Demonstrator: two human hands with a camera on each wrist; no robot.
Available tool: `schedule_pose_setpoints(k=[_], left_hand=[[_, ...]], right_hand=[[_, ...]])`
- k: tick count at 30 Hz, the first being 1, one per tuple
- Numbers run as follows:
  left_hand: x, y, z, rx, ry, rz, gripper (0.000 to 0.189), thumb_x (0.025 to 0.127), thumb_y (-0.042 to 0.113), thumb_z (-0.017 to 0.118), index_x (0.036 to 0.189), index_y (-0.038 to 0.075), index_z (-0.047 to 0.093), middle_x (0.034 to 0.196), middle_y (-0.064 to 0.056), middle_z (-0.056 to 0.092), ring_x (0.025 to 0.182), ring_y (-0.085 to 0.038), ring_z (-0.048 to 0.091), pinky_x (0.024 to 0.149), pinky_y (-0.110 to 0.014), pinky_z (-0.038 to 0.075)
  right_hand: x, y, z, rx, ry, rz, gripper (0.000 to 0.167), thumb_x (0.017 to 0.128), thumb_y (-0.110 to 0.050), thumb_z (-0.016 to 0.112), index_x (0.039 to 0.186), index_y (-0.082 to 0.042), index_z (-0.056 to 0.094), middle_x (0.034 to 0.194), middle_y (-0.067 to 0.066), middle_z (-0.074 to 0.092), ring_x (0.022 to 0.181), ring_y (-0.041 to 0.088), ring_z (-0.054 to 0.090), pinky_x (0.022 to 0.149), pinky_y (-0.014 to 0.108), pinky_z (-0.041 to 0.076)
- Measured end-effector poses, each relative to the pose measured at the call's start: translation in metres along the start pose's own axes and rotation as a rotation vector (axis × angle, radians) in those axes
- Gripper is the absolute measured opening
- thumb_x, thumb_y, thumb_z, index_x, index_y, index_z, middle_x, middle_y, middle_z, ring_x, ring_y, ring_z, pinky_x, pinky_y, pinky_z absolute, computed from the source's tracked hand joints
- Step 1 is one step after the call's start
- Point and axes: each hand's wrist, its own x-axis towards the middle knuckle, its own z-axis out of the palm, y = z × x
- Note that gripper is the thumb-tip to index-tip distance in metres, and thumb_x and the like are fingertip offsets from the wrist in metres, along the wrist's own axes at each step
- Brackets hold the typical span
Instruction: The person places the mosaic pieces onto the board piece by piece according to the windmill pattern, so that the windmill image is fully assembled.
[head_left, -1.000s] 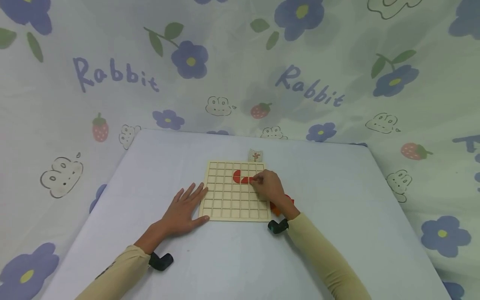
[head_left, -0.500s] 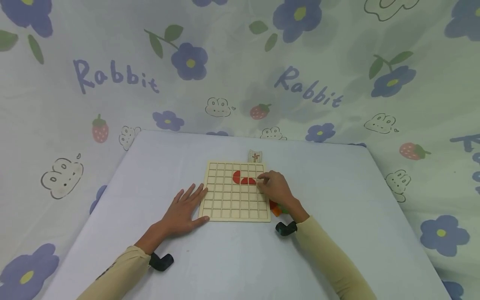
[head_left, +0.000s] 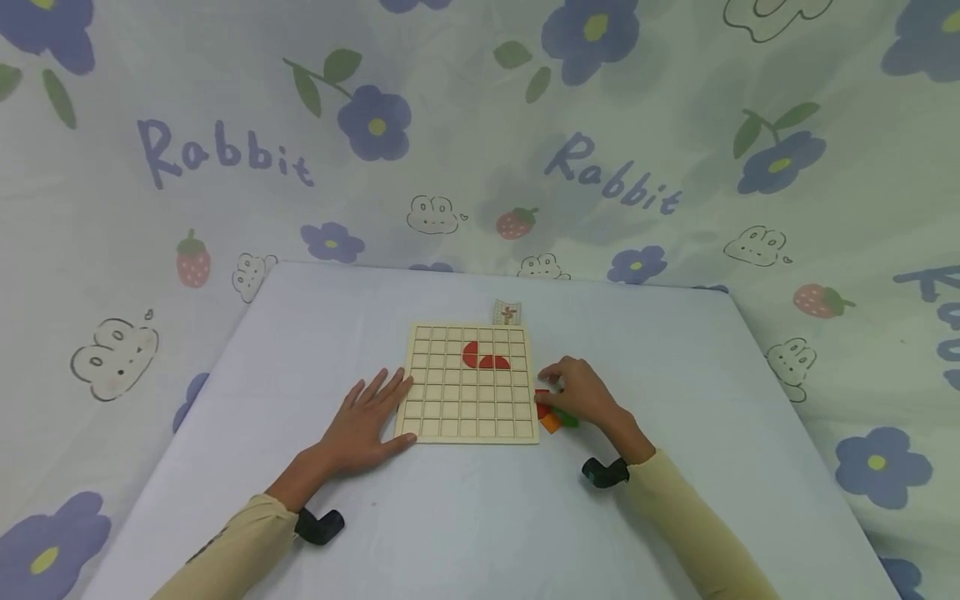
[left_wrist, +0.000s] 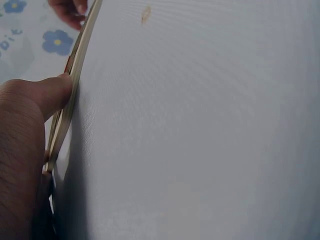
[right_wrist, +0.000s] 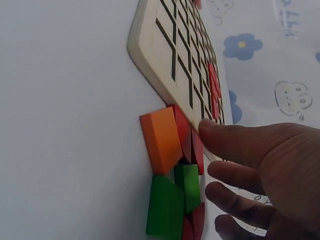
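Note:
A pale wooden board (head_left: 468,408) with a grid of square cells lies on the table. Red quarter-round pieces (head_left: 494,362) fill several adjoining cells in its upper middle. My left hand (head_left: 363,429) lies spread at the board's left side, its thumb and fingertips touching the edge. Beyond the right edge my right hand (head_left: 583,390) hovers over a small pile of blocks, fingers apart and slightly bent, with nothing visible between them. In the right wrist view the pile shows an orange block (right_wrist: 162,140), green blocks (right_wrist: 165,207) and red blocks (right_wrist: 182,127) close to the thumb.
A small card (head_left: 507,313) with a printed grid and a red-orange figure stands or lies against the board's far edge. White cloth covers the table (head_left: 450,517). A patterned curtain (head_left: 465,150) hangs behind it. Black devices (head_left: 605,472) sit at both wrists.
My right hand has left a red piece in its cell, drawn away from the board and moved right and nearer, to the block pile. The left hand stays at the board's edge.

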Motion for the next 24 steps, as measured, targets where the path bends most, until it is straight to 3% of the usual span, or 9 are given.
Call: schedule_pose_setpoints(k=[4, 11, 17, 24], left_hand=[[0.0, 0.001, -0.002, 0.006, -0.001, 0.001, 0.088, 0.091, 0.062, 0.054, 0.157, 0.01, 0.025, 0.162, -0.009, 0.019, 0.148, -0.033, 0.011, 0.114, -0.057, 0.009], [0.001, 0.0, -0.003, 0.001, 0.029, 0.02, 0.088, 0.09, 0.059, 0.058, 0.155, 0.008, 0.029, 0.16, -0.012, 0.024, 0.146, -0.036, 0.016, 0.112, -0.06, 0.013], [0.001, 0.001, -0.002, 0.001, 0.025, 0.018, 0.087, 0.09, 0.059, 0.058, 0.155, 0.008, 0.029, 0.161, -0.011, 0.023, 0.147, -0.036, 0.014, 0.112, -0.06, 0.011], [0.0, 0.002, -0.002, 0.003, 0.026, 0.014, 0.088, 0.09, 0.06, 0.057, 0.155, 0.008, 0.029, 0.161, -0.011, 0.023, 0.147, -0.035, 0.014, 0.112, -0.059, 0.012]], right_hand=[[-0.008, 0.005, 0.002, 0.003, -0.022, 0.005, 0.032, 0.079, -0.023, 0.084, 0.106, -0.008, 0.076, 0.095, 0.0, 0.064, 0.088, 0.019, 0.056, 0.078, 0.034, 0.052], [-0.014, 0.004, 0.01, 0.079, 0.021, 0.011, 0.023, 0.082, -0.017, 0.082, 0.101, -0.007, 0.075, 0.094, 0.0, 0.063, 0.086, 0.019, 0.056, 0.077, 0.034, 0.052], [-0.015, 0.005, 0.012, 0.148, 0.025, 0.04, 0.017, 0.083, -0.014, 0.08, 0.095, -0.011, 0.068, 0.086, -0.002, 0.062, 0.081, 0.018, 0.055, 0.069, 0.03, 0.051], [-0.014, 0.009, 0.01, 0.213, 0.098, -0.046, 0.011, 0.085, -0.012, 0.077, 0.094, -0.01, 0.07, 0.081, -0.004, 0.063, 0.072, 0.016, 0.055, 0.062, 0.029, 0.05]])
